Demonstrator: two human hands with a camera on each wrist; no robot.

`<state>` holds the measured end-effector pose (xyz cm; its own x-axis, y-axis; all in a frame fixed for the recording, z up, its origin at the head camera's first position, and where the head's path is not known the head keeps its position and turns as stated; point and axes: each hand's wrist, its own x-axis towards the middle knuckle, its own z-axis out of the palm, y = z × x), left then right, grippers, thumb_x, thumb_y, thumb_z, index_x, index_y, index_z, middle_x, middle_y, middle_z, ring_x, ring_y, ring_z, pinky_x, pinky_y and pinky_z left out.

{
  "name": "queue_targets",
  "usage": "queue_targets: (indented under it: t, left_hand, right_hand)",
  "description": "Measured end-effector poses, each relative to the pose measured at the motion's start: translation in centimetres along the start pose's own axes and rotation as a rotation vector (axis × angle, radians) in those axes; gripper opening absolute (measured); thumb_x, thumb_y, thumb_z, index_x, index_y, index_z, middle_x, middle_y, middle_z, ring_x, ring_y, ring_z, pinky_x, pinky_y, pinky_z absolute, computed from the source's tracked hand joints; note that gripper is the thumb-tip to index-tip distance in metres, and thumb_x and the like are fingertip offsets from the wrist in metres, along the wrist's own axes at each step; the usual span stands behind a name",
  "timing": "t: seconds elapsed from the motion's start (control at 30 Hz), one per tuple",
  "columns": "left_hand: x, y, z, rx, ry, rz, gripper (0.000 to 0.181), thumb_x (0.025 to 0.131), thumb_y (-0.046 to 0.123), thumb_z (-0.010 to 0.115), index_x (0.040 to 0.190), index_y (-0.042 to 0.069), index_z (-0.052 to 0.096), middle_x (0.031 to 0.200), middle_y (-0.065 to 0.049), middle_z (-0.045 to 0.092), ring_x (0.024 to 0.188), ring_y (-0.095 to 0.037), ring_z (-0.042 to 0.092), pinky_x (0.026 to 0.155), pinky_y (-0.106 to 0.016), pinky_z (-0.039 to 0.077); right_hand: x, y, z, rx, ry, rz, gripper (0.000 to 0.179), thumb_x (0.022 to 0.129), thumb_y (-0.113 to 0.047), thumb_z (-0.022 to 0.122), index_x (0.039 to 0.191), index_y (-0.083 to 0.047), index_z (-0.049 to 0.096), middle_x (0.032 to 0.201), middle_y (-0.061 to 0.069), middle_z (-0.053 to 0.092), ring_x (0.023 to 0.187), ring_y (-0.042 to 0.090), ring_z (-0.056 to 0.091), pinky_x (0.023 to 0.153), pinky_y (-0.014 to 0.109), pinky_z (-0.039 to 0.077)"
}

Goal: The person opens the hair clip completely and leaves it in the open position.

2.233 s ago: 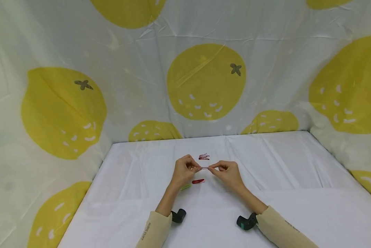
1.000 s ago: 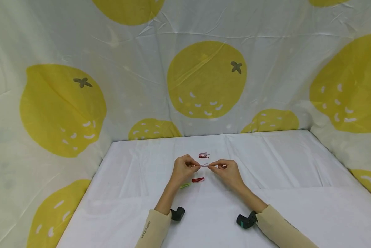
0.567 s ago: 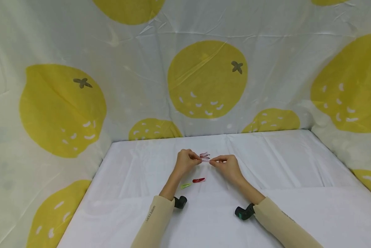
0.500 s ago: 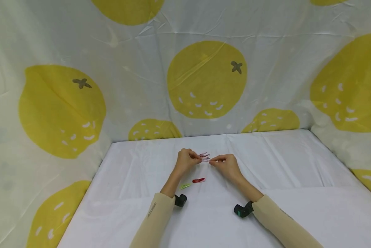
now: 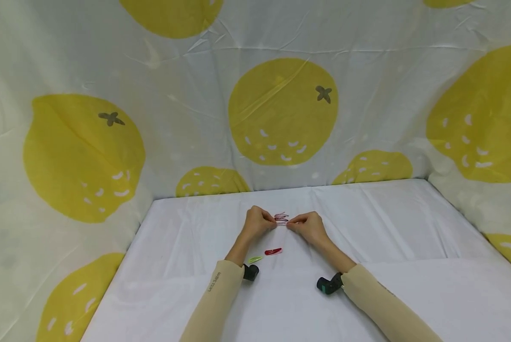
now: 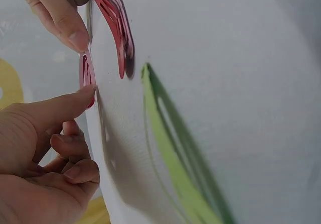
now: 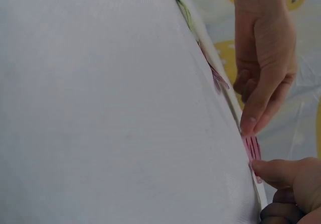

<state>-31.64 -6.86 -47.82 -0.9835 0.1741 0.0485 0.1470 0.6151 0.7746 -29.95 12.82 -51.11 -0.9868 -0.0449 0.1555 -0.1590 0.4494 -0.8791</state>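
In the head view, the left hand [image 5: 257, 222] and the right hand [image 5: 310, 227] meet over the desk [image 5: 401, 223], towards the middle of its far edge, and pinch a thin pink hair clip [image 5: 281, 224] by its two ends. Just beyond it, on the far-edge side, lies a small group of clips [image 5: 281, 216] in pinks and reds; the held clip runs roughly parallel to them, which suggests that it is being lined up. Nearer the person, a red clip [image 5: 273, 251] and a green clip [image 5: 255, 260] lie close together, left of the middle, perhaps left there so that the space between the arms stays free. Both forearms, in beige sleeves [image 5: 214, 299], angle inward from the near side, with the wrists bent so that the fingers point at each other. In the left wrist view, the left hand is the lower one: its thumb lies extended along the clip's end, its other visible fingers curl, and the right hand grips the opposite end from above. The red clip overlaps a pink clip [image 6: 129, 53], and the green one, close to the camera, throws a shadow. In the right wrist view, the clip's slotted face shows between both sets of fingertips; holding only the ends probably steadies it. Whether it touches the desk, I cannot tell.
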Motion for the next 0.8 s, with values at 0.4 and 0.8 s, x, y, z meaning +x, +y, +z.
queue_targets:
  t: [0.4, 0.8]
  left_hand:
    - [-1.1, 0.0, -0.6, -0.03, 0.007, -0.049, 0.006, 0.082, 0.003, 0.085, 0.086, -0.001, 0.082, 0.08, -0.009, 0.071, 0.073, -0.013, 0.051, 0.06, -0.021, 0.041]
    - [-5.3, -0.2, -2.5, -0.055, -0.134, -0.112, 0.008, 0.078, 0.005, 0.088, 0.084, 0.005, 0.083, 0.068, 0.001, 0.058, 0.068, -0.014, 0.047, 0.059, -0.024, 0.037]
  right_hand:
    - [-0.6, 0.0, -0.4, -0.008, 0.009, 0.012, 0.009, 0.087, -0.014, 0.083, 0.091, -0.007, 0.085, 0.073, 0.002, 0.073, 0.067, 0.009, 0.048, 0.059, 0.022, 0.036]
    - [-3.2, 0.0, -2.3, 0.023, -0.177, 0.041, 0.018, 0.086, -0.016, 0.084, 0.104, -0.01, 0.083, 0.06, -0.005, 0.05, 0.063, 0.009, 0.043, 0.057, 0.021, 0.034]
